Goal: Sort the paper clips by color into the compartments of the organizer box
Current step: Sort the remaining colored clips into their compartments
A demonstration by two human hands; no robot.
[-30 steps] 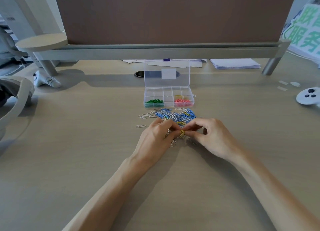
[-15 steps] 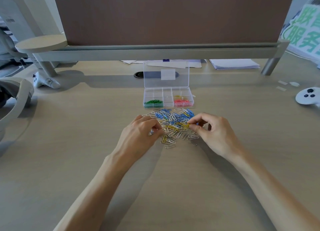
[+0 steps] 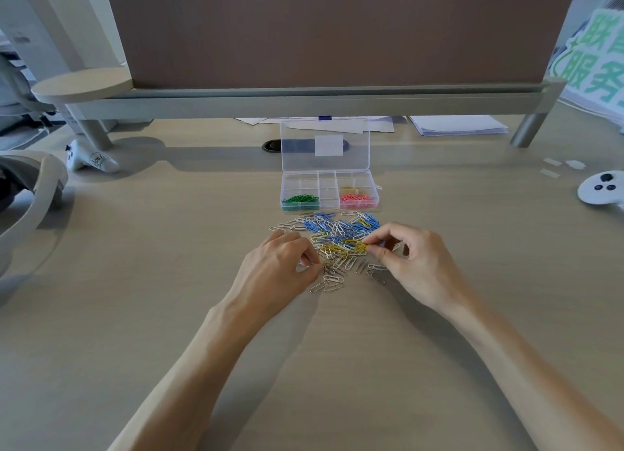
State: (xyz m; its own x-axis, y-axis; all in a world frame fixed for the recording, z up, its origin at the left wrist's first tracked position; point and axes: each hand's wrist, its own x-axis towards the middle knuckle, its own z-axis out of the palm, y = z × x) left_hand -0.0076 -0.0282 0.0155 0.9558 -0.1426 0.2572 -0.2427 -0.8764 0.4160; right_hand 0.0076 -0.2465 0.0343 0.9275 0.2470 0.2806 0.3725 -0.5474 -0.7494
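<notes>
A loose pile of blue, yellow, white and silver paper clips [image 3: 337, 241] lies on the desk in front of the clear organizer box [image 3: 329, 177], whose lid stands open. Green clips [image 3: 300, 199] fill its front left compartment, pink clips [image 3: 354, 198] its front right one, and a few yellow clips [image 3: 349, 189] lie behind the pink. My left hand [image 3: 280, 268] rests at the pile's left edge, fingertips pinched at some silver clips. My right hand [image 3: 415, 261] is at the pile's right edge, thumb and forefinger pinching a yellow clip [image 3: 361, 246].
A brown partition on a grey rail [image 3: 304, 96] runs along the back of the desk. Papers [image 3: 459, 126] lie behind the box. White controllers sit at far left [image 3: 91, 160] and far right [image 3: 601, 187]. A headset strap [image 3: 30, 194] lies at the left edge.
My hands were pinched together over the pile a second ago. They have drawn apart to its left and right edges, uncovering the yellow clips in the middle.
</notes>
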